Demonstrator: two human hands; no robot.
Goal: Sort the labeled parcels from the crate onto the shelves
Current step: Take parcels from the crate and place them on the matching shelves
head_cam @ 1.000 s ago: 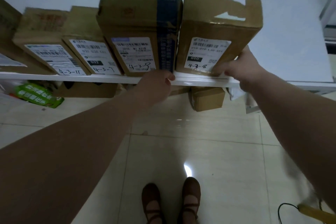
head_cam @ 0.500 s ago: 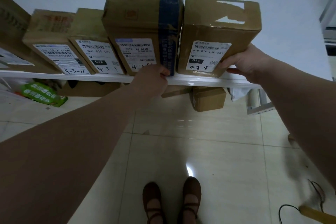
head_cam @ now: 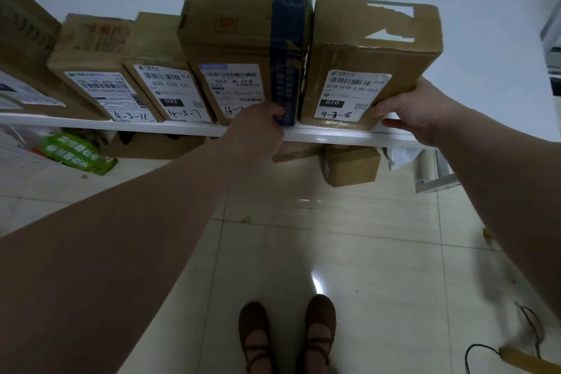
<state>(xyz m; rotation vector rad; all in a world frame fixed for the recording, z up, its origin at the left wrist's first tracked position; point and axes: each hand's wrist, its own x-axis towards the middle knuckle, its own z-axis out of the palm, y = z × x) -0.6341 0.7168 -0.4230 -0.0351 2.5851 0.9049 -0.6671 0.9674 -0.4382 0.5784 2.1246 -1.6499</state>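
A row of labeled cardboard parcels stands on a white shelf (head_cam: 182, 128). The rightmost parcel (head_cam: 373, 58) carries a label marked 4-3-8. My right hand (head_cam: 409, 111) grips its lower right corner, thumb under the bottom edge. To its left is a taller parcel with dark blue tape (head_cam: 243, 27). My left hand (head_cam: 258, 127) is closed on that parcel's lower front corner and hides part of its handwritten number. Further left stand parcels marked 4-3-7 (head_cam: 165, 82) and 4-3-11 (head_cam: 100, 82).
Under the shelf lie a small brown box (head_cam: 352, 165), a green bag (head_cam: 76, 153) and a white plastic bag (head_cam: 400, 158). The tiled floor shows my two brown shoes (head_cam: 287, 334). A cable and a yellow handle (head_cam: 522, 358) lie at bottom right.
My right hand slid from the 4-3-8 parcel's front bottom edge to its lower right corner. The left hand rose from the shelf edge onto the taped parcel's corner. The view tilted slightly.
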